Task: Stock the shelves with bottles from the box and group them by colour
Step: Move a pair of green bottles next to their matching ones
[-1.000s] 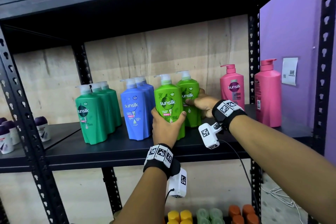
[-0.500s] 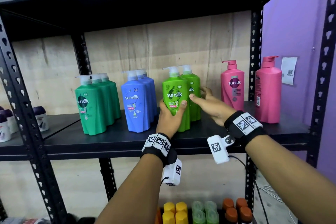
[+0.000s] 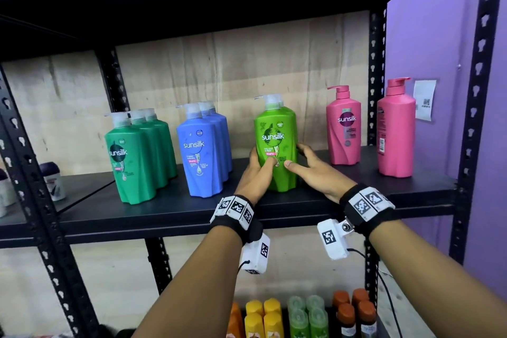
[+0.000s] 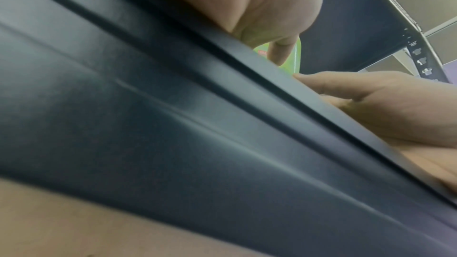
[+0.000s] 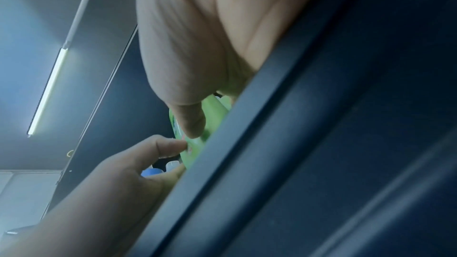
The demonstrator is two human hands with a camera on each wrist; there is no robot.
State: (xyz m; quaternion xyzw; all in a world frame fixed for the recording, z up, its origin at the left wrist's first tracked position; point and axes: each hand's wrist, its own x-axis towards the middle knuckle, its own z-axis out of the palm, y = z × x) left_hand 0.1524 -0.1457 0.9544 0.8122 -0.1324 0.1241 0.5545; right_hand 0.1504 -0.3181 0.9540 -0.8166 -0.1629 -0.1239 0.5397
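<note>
A light green Sunsilk pump bottle (image 3: 275, 143) stands upright on the black shelf (image 3: 164, 208), with a second light green bottle almost hidden right behind it. My left hand (image 3: 259, 170) grips its lower left side, thumb across the label. My right hand (image 3: 310, 170) touches it from the right: a straight thumb on the front, fingers laid along the side. In the left wrist view the shelf edge (image 4: 222, 124) hides most of the bottle (image 4: 298, 60); my left hand (image 4: 247, 7) shows above. The right wrist view shows my right hand (image 5: 197, 46), thumb on the bottle (image 5: 215, 112).
Dark green bottles (image 3: 131, 162) and blue bottles (image 3: 203, 156) stand in rows to the left, two pink bottles (image 3: 344, 129) to the right. A gap lies between green and pink. Small bottles (image 3: 263, 315) fill the lower shelf. Steel uprights (image 3: 375, 77) frame the bay.
The front light green bottle slid right, away from the blue row, and now covers the one behind. My right hand left the rear bottle and came onto the front one.
</note>
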